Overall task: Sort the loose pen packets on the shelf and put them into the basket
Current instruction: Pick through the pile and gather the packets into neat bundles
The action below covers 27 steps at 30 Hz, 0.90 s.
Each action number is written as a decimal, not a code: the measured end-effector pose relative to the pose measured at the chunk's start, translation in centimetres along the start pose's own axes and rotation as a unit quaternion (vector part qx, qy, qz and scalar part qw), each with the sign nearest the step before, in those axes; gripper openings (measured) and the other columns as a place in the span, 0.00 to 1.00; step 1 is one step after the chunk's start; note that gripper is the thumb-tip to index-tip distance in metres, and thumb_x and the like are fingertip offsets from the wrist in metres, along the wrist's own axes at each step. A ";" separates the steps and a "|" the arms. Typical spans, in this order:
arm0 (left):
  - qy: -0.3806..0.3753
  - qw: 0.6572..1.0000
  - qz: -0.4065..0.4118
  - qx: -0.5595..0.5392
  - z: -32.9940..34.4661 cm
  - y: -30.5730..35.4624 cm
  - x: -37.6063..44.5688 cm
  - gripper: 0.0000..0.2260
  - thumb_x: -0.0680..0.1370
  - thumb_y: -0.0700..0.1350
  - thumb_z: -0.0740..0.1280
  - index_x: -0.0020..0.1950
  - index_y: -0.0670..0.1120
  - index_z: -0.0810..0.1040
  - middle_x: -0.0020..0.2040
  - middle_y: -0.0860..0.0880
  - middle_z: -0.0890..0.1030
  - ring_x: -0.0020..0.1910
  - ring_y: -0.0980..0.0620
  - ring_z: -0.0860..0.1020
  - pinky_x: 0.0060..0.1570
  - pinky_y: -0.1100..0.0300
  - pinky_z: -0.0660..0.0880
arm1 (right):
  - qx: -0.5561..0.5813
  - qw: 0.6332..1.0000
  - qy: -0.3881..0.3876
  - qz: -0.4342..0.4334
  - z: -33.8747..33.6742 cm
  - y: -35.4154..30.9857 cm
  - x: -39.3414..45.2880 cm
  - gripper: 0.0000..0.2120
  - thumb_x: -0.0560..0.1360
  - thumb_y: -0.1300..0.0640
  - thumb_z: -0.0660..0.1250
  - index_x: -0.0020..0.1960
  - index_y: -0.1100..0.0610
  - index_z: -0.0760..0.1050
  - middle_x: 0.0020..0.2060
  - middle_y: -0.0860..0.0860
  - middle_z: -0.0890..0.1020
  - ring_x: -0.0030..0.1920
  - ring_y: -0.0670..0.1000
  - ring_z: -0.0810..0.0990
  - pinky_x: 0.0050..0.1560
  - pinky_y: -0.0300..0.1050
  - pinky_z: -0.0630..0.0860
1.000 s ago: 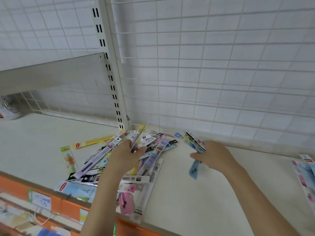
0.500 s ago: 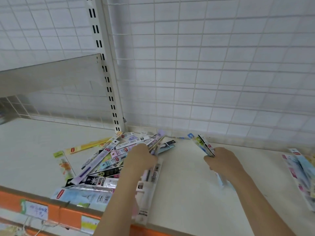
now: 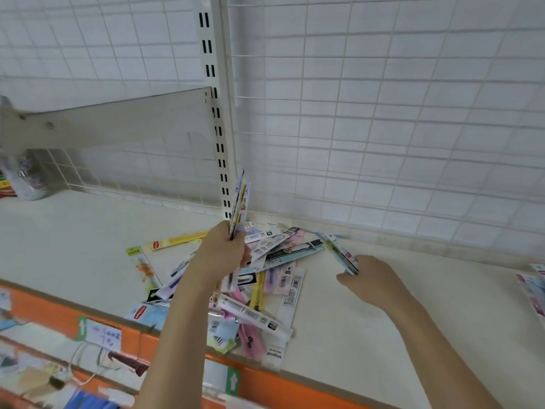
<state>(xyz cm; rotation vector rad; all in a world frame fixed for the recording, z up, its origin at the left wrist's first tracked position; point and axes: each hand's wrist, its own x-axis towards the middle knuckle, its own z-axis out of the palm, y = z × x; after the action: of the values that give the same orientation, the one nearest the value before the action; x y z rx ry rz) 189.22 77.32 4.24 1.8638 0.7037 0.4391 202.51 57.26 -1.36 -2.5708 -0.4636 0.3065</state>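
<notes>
A heap of loose pen packets (image 3: 265,278) lies on the white shelf (image 3: 368,320), spilling toward its front edge. My left hand (image 3: 219,252) is above the heap, shut on a few packets (image 3: 239,202) that stick upright. My right hand (image 3: 374,281) is to the right of the heap, shut on a small stack of packets (image 3: 339,252) that slants up and to the left. No basket is in view.
A wire-grid back panel (image 3: 383,128) and a slotted upright (image 3: 215,113) stand behind the shelf. An upper shelf bracket (image 3: 103,122) juts out at left. More packets (image 3: 533,287) lie at the right edge. The orange price rail (image 3: 59,317) runs along the shelf front.
My left hand has lifted a few packets out of the heap and turned them upright. My right hand keeps its stack and has shifted slightly right.
</notes>
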 end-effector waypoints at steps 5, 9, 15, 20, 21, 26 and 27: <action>-0.061 0.978 0.013 0.201 -1.4 -2.7 -0.9 0.08 0.79 0.44 0.60 0.40 0.43 0.67 0.33 0.48 0.69 0.29 0.52 0.68 0.30 0.61 0.67 | -0.013 0.999 -0.030 -0.041 2.9 -2.5 -0.7 0.15 0.72 0.50 0.65 0.32 0.52 0.64 0.31 0.48 0.74 0.38 0.55 0.76 0.34 0.44 0.67; -0.188 0.940 0.003 0.284 -2.0 -4.1 -1.9 0.12 0.70 0.48 0.72 0.38 0.46 0.69 0.34 0.51 0.69 0.30 0.54 0.69 0.29 0.66 0.66 | -0.003 0.999 -0.012 -0.045 3.6 -2.8 -0.8 0.14 0.74 0.51 0.63 0.32 0.51 0.63 0.34 0.49 0.75 0.40 0.55 0.77 0.34 0.44 0.68; -0.220 0.903 0.020 0.368 -1.4 -4.7 -2.1 0.12 0.70 0.50 0.72 0.40 0.45 0.72 0.36 0.49 0.73 0.33 0.52 0.71 0.34 0.61 0.67 | -0.008 0.999 0.026 -0.019 2.4 -1.3 -0.6 0.14 0.75 0.52 0.62 0.33 0.51 0.62 0.38 0.51 0.76 0.42 0.56 0.76 0.38 0.44 0.69; -0.178 0.924 0.026 0.339 -1.2 -3.4 -2.0 0.14 0.72 0.48 0.71 0.35 0.46 0.68 0.33 0.51 0.72 0.30 0.55 0.69 0.30 0.65 0.65 | -0.007 0.999 0.034 -0.011 1.7 -0.2 -0.7 0.11 0.75 0.52 0.62 0.35 0.52 0.65 0.37 0.51 0.76 0.42 0.56 0.76 0.38 0.44 0.70; -0.165 0.928 0.027 0.334 -1.2 -3.0 -2.1 0.15 0.73 0.49 0.71 0.34 0.47 0.67 0.33 0.51 0.70 0.29 0.55 0.68 0.30 0.65 0.64 | -0.004 0.999 0.035 -0.010 1.6 0.0 -0.7 0.13 0.75 0.53 0.62 0.33 0.51 0.63 0.35 0.50 0.75 0.40 0.56 0.76 0.36 0.44 0.69; -0.078 0.943 0.064 0.317 -1.1 -1.7 -1.6 0.15 0.73 0.53 0.71 0.39 0.41 0.74 0.35 0.47 0.77 0.31 0.51 0.73 0.31 0.61 0.67 | -0.004 0.999 0.042 -0.007 1.4 0.6 -0.6 0.13 0.74 0.53 0.61 0.33 0.52 0.63 0.31 0.49 0.73 0.37 0.55 0.75 0.32 0.44 0.66; -0.070 0.947 0.066 0.307 -1.0 -1.6 -1.6 0.15 0.73 0.53 0.71 0.42 0.40 0.76 0.36 0.45 0.79 0.32 0.50 0.75 0.32 0.61 0.68 | -0.001 0.999 0.043 -0.006 1.3 0.7 -0.5 0.13 0.74 0.53 0.61 0.33 0.52 0.63 0.32 0.49 0.73 0.37 0.55 0.75 0.32 0.44 0.66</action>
<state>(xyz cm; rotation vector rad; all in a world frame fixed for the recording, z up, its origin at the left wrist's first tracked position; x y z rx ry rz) 187.00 77.40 3.22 2.5136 0.6669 0.1722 201.82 57.06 -2.81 -2.5707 -0.4472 0.1906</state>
